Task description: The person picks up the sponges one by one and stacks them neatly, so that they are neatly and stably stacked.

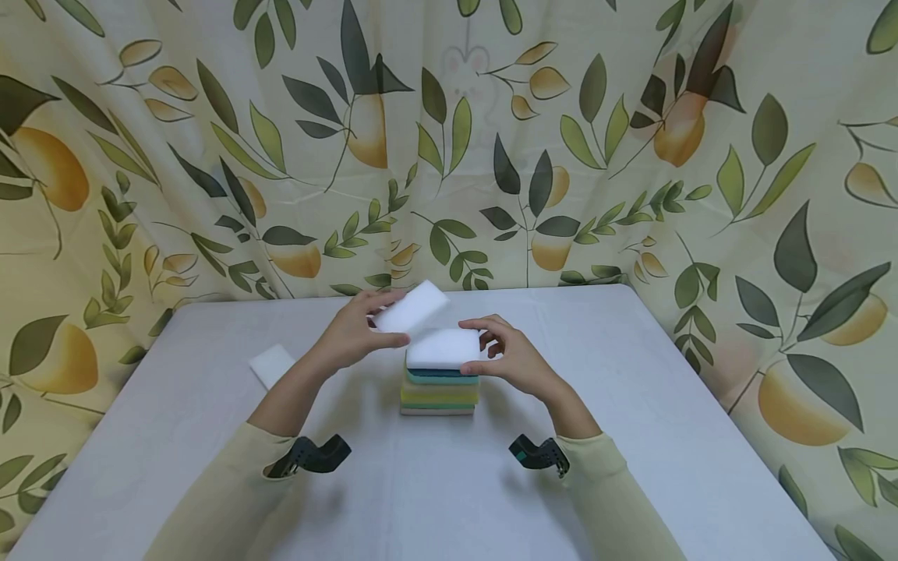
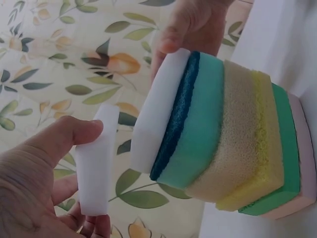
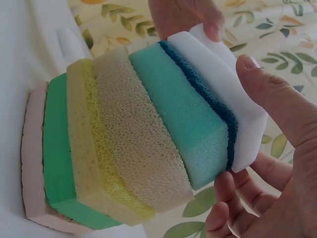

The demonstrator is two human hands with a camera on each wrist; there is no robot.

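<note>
My left hand [image 1: 354, 331] pinches a white sponge [image 1: 415, 306] between thumb and fingers, tilted and raised just above and left of a sponge stack. On top of that stack lies another white sponge [image 1: 442, 348], its edges gripped by the thumb and fingers of my right hand [image 1: 517, 360]. Beneath it, the right wrist view shows a teal sponge [image 3: 173, 114] with a dark blue scouring layer, then a beige porous sponge [image 3: 133, 129], a yellow sponge [image 3: 84, 134], a green sponge [image 3: 57, 148] and a pale pink sponge [image 3: 33, 158] at the bottom.
A further white sponge [image 1: 272, 365] lies on the white-covered table [image 1: 421, 491], left of the stack and partly behind my left forearm. A leaf-and-fruit patterned curtain [image 1: 449, 156] hangs along the table's back and sides.
</note>
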